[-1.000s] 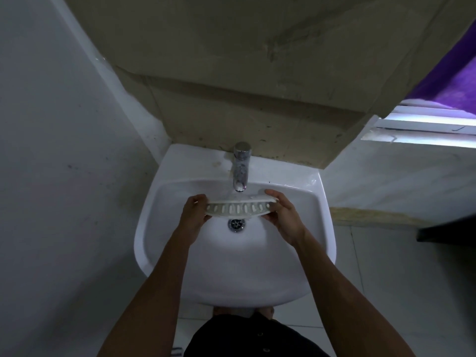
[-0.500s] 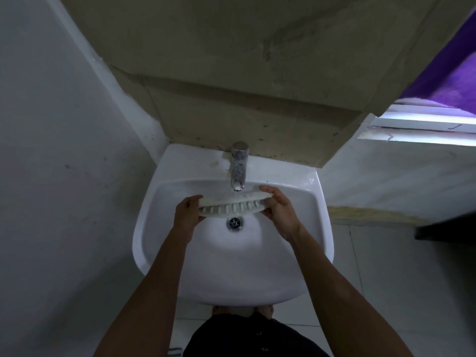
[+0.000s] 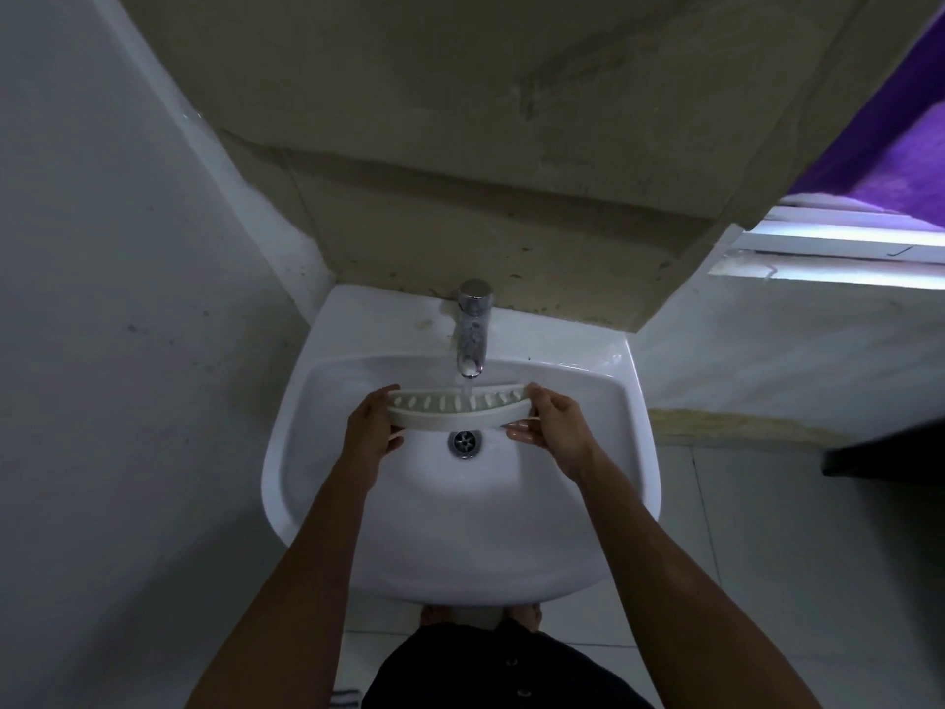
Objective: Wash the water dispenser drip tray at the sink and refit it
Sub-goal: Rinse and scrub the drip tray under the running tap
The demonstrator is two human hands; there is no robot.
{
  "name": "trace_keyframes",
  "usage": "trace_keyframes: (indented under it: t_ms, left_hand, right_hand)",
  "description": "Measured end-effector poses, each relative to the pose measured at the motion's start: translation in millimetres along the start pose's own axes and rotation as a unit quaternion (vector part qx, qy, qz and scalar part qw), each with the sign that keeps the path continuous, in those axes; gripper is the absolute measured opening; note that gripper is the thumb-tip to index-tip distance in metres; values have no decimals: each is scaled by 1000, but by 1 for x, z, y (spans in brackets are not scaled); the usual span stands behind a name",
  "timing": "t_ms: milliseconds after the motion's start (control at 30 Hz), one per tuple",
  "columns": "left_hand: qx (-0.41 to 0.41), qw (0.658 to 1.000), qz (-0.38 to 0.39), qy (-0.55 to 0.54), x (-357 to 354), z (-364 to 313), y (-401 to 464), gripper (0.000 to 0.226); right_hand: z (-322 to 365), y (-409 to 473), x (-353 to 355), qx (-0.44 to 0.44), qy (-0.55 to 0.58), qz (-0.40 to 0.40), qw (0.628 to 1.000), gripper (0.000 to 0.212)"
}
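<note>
White slotted drip tray [image 3: 455, 412] – white sink [image 3: 634, 401], chrome tap [image 3: 473, 330], purple cloth [image 3: 900, 161].

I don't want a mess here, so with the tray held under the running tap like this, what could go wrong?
1. Water from the tap lands on the slotted drip tray, which is held above the basin, so it may splash over the sink rim onto the floor.
2. The left hand and right hand grip only the tray's ends; once wet it could slip and drop into the basin.
</note>
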State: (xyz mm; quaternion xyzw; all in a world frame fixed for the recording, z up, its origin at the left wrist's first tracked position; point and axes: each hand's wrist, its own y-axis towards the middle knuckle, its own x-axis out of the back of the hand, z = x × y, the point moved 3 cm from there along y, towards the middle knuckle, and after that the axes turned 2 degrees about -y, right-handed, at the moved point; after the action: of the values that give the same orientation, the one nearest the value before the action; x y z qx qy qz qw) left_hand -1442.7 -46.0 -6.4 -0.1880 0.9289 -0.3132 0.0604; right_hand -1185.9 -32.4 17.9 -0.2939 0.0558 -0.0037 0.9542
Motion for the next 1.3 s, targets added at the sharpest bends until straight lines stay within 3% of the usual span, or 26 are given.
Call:
trace_keyframes:
  t_ms: [233,433,633,800,900,1033,1300]
  left_hand:
    - [3,998,54,-35,-6,2,-2,25]
    - [-48,996,46,-64,-4,1,-5,32]
    - [-45,993,57,-98,-2,3,-9,31]
    - [-34,990,63,-117,2,5,-13,32]
    - [-36,991,62,-114,5,7,-12,34]
    - [-36,992,51,-110,8,6,-11,30]
    - [6,997,29,-71,9,6,-3,22]
  right_hand:
    - [-4,2,2,16,-23,6,1000,31]
    - [-3,1,1,24,-45,16,999,30]
    - [3,2,-1,26,-117,16,993,35]
    - [2,6,1,70,-170,-28,983,35]
    - [2,9,4,72,-162,-49,983,30]
    - [1,8,1,40,-128,-11,991,27]
    - [-18,6,5,-14,-75,-8,997,27]
